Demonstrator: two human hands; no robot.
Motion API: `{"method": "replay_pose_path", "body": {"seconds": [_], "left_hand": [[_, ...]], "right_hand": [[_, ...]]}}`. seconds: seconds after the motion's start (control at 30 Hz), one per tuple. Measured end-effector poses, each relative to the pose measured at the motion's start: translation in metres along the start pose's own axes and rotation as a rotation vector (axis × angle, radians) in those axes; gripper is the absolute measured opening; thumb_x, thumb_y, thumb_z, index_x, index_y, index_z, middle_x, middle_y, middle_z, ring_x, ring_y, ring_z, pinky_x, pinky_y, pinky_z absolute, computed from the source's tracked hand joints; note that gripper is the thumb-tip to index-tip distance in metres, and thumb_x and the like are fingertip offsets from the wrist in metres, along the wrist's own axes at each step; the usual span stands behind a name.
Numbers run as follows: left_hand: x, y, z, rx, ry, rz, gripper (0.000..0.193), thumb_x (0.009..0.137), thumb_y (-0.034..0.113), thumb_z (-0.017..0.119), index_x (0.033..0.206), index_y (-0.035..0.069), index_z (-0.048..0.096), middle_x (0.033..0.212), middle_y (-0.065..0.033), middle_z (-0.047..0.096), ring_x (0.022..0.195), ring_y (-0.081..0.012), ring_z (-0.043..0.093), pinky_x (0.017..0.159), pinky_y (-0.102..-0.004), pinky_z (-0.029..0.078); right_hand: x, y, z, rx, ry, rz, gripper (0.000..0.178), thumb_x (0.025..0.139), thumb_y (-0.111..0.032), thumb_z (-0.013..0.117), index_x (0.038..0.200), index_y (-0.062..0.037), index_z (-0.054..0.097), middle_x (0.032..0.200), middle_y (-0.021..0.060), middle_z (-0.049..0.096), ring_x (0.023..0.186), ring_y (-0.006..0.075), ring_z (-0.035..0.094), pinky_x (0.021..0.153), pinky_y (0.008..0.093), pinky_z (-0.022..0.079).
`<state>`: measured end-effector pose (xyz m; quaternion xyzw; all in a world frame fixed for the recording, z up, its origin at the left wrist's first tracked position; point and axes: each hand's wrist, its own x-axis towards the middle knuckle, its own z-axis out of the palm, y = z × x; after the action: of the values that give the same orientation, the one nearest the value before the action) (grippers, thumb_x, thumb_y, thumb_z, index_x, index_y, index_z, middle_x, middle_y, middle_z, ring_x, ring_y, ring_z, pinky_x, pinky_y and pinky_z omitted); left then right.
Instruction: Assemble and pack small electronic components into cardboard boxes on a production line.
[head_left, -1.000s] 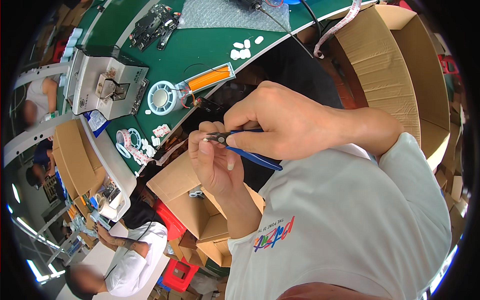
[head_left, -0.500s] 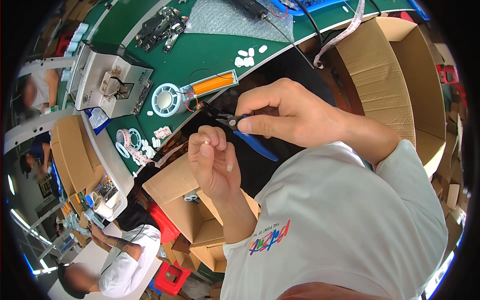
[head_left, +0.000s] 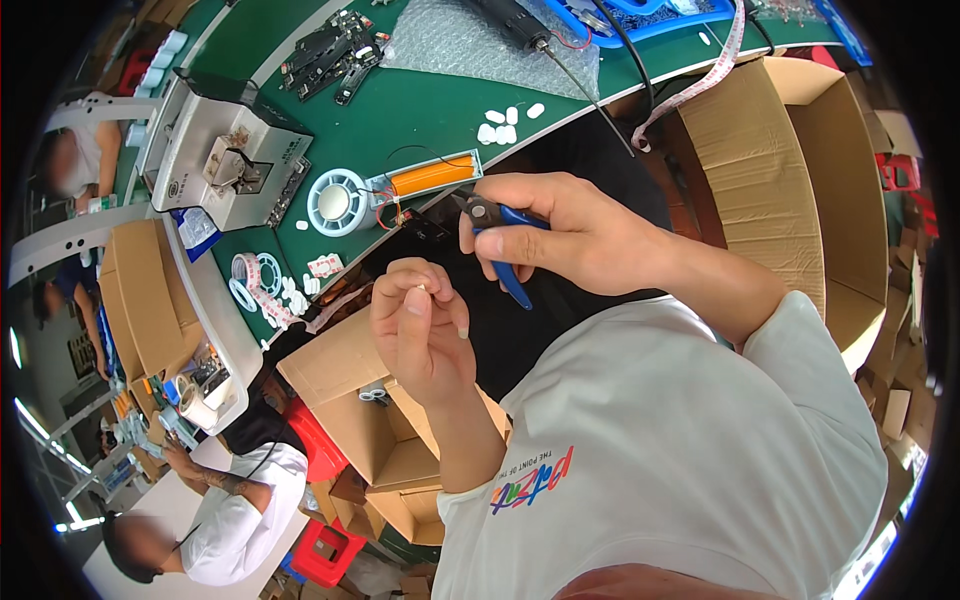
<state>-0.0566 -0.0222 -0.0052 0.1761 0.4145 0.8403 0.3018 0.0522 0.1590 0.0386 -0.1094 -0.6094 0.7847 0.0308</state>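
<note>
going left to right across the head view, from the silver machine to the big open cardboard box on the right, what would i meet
Silver machine → round light-blue part → left hand → blue-handled pliers → right hand → big open cardboard box.

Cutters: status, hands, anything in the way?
Right hand gripping blue-handled cutters. Left hand pinching tiny pale piece. Cutters apart from left hand. Fan unit nearby on bench.

Over on the workbench (head_left: 430, 112), circuit boards (head_left: 328, 60) lie left of bubble wrap (head_left: 440, 45), behind a handheld fan (head_left: 334, 203). Before the bench, a small piece (head_left: 421, 288) in the left hand (head_left: 420, 335) is left of diagonal cutters (head_left: 515, 218) in the right hand (head_left: 575, 240); farther right stands a carton (head_left: 757, 170).
</note>
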Motion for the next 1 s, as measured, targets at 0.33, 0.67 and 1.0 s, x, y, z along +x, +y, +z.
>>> {"method": "replay_pose_path", "body": {"seconds": [0.33,0.67,1.0], "left_hand": [[-0.003,0.002,0.005,0.103,0.064,0.028,0.012,0.094,-0.002,0.06,0.106,0.0,0.062,0.102,-0.012,0.058,0.082,-0.0138,0.053,0.051,-0.0185,0.043],[-0.008,0.002,0.003,0.188,0.102,0.061,0.015,0.092,-0.005,0.062,0.106,0.0,0.063,0.102,-0.0127,0.061,0.076,-0.0128,0.053,0.051,-0.0187,0.043],[-0.014,0.003,-0.003,0.26,0.153,0.057,0.015,0.092,-0.005,0.065,0.106,0.0,0.066,0.101,-0.0152,0.068,0.075,-0.0127,0.057,0.053,-0.0189,0.045]], "right_hand": [[-0.002,-0.002,-0.003,-0.191,0.018,0.034,0.018,0.092,-0.002,0.071,0.107,-0.0036,0.06,0.087,0.0062,0.067,0.07,0.0149,0.06,0.065,0.0287,0.05],[-0.005,-0.006,-0.005,-0.542,0.056,-0.063,0.027,0.086,-0.004,0.076,0.107,-0.0039,0.059,0.089,0.0083,0.067,0.069,0.0204,0.06,0.06,0.0314,0.048],[-0.014,-0.001,-0.003,-0.792,0.058,-0.338,0.035,0.087,-0.01,0.079,0.118,-0.0037,0.066,0.098,0.0097,0.066,0.082,0.0245,0.06,0.072,0.0344,0.049]]}}
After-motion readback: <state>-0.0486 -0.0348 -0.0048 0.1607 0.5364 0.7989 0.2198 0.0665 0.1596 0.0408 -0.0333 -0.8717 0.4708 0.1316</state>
